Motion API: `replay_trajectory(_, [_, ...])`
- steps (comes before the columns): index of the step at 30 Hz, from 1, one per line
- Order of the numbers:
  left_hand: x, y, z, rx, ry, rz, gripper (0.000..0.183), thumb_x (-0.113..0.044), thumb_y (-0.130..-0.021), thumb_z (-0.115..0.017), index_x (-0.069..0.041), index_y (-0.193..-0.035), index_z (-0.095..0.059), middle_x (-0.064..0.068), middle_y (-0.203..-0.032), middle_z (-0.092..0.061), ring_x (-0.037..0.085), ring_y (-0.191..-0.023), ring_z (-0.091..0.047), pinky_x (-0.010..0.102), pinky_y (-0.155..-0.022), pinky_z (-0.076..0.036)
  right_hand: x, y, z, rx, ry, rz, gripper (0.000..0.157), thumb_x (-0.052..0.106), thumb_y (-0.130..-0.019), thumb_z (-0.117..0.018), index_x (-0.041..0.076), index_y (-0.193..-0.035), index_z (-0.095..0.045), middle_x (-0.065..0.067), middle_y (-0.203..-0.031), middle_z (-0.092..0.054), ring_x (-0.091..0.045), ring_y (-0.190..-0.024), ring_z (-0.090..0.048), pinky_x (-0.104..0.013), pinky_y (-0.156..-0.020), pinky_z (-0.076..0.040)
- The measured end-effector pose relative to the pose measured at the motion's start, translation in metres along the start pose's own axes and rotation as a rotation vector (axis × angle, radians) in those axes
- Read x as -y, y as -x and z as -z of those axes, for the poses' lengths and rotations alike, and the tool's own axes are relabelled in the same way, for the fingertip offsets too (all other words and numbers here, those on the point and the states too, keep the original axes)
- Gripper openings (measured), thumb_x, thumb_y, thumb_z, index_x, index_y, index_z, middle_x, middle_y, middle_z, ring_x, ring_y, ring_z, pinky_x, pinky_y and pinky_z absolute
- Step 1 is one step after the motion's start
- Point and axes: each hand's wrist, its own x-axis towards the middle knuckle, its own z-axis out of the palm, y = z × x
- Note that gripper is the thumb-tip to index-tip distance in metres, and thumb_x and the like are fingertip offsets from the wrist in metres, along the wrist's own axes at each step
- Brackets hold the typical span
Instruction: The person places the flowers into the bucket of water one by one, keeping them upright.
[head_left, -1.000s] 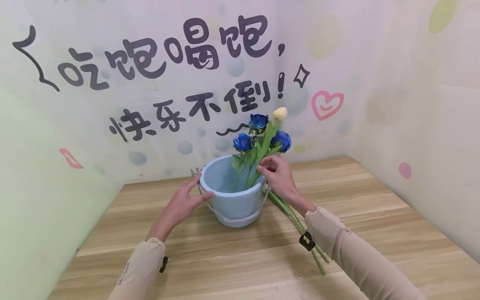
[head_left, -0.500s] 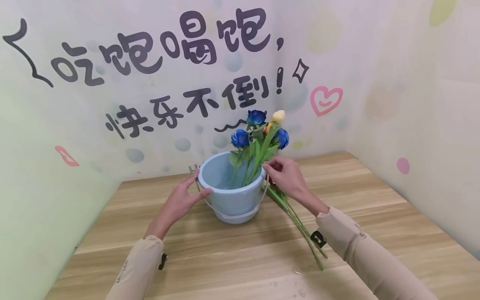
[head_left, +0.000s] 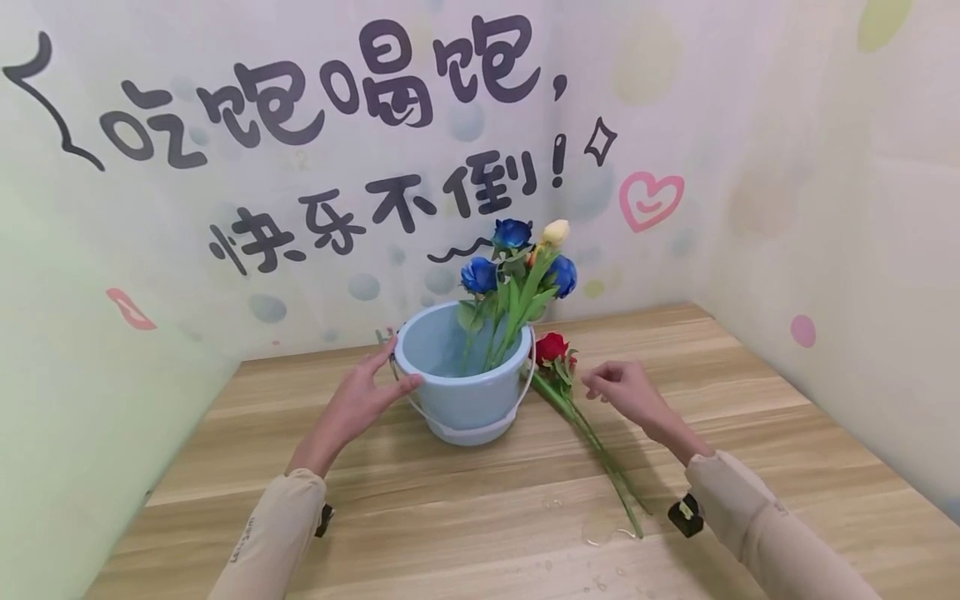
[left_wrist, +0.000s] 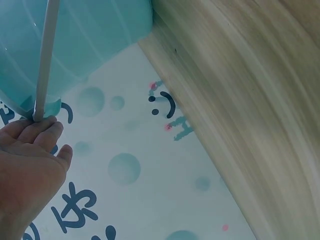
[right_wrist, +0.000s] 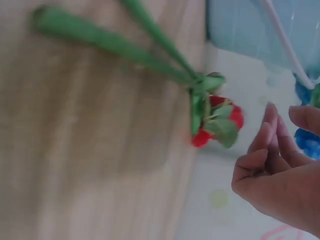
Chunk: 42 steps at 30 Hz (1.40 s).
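A light blue bucket point(head_left: 474, 404) stands upright on the wooden table. My left hand point(head_left: 362, 406) holds its left side, thumb at the near rim and fingers near the handle's hinge, as the left wrist view also shows. Blue roses point(head_left: 480, 276), a cream tulip point(head_left: 556, 232) and a partly hidden orange flower lean against the bucket's right rim, stems inside. To the right of the bucket lie red roses point(head_left: 551, 347) with long green stems point(head_left: 600, 450). Beside them hovers my right hand point(head_left: 626, 392), holding nothing, its fingers loosely bent; the right wrist view shows a gap between thumb and fingers.
The table point(head_left: 360, 533) meets a printed wall point(head_left: 315, 317) close behind the bucket, with side walls left and right. Small wet-looking spots point(head_left: 600, 533) mark the table front. The bucket's white handle point(head_left: 480, 433) hangs down across its front.
My right hand has let go of the tulip stem at the bucket's rim and moved right, beside the red roses. The left hand stays on the bucket; the head view has shifted slightly.
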Motion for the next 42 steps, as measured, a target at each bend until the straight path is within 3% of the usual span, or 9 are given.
replay_trajectory(4, [0.0, -0.001, 0.0, 0.002, -0.006, -0.008, 0.092, -0.055, -0.096, -0.069, -0.007, -0.163, -0.027, 0.027, -0.163, -0.028, 0.05, -0.149, -0.025, 0.068, -0.116, -0.026, -0.016, 0.006, 0.001, 0.067, 0.0, -0.085, 0.026, 0.01, -0.102, -0.061, -0.014, -0.112, -0.067, -0.015, -0.092, -0.074, -0.031, -0.088, -0.066, -0.039, -0.075, -0.055])
replay_trajectory(15, [0.0, -0.001, 0.002, 0.012, 0.0, -0.002, 0.093, -0.057, -0.096, -0.068, -0.008, -0.164, -0.026, 0.025, -0.165, -0.027, 0.049, -0.15, -0.024, 0.068, -0.116, -0.025, -0.032, 0.008, -0.004, 0.141, -0.057, -0.104, 0.015, -0.006, -0.097, -0.058, -0.017, -0.101, -0.066, -0.01, -0.084, -0.068, -0.015, -0.074, -0.059, -0.021, -0.06, -0.049])
replay_trajectory(22, [0.0, -0.002, 0.002, 0.004, -0.008, 0.0, 0.093, -0.056, -0.095, -0.07, -0.009, -0.163, -0.027, 0.025, -0.164, -0.028, 0.048, -0.15, -0.025, 0.067, -0.116, -0.026, -0.033, 0.007, -0.008, 0.17, -0.075, -0.145, 0.011, -0.008, -0.093, -0.06, -0.014, -0.099, -0.067, -0.007, -0.081, -0.065, -0.012, -0.072, -0.057, -0.019, -0.058, -0.047])
replay_trajectory(30, [0.001, -0.002, 0.001, -0.006, -0.003, -0.015, 0.093, -0.053, -0.095, -0.071, -0.006, -0.162, -0.028, 0.025, -0.163, -0.028, 0.048, -0.15, -0.025, 0.066, -0.117, -0.026, -0.034, 0.006, -0.01, 0.186, -0.058, -0.174, 0.011, -0.006, -0.097, -0.06, -0.013, -0.101, -0.067, -0.007, -0.083, -0.064, -0.012, -0.07, -0.057, -0.02, -0.058, -0.048])
replay_trajectory(42, [0.002, -0.002, 0.0, -0.002, 0.008, -0.014, 0.094, -0.052, -0.095, -0.072, -0.004, -0.162, -0.028, 0.026, -0.163, -0.027, 0.048, -0.15, -0.025, 0.064, -0.118, -0.025, -0.036, 0.004, -0.011, 0.244, -0.014, -0.128, 0.013, -0.005, -0.093, -0.06, -0.012, -0.1, -0.067, -0.005, -0.086, -0.065, -0.013, -0.072, -0.058, -0.02, -0.059, -0.046])
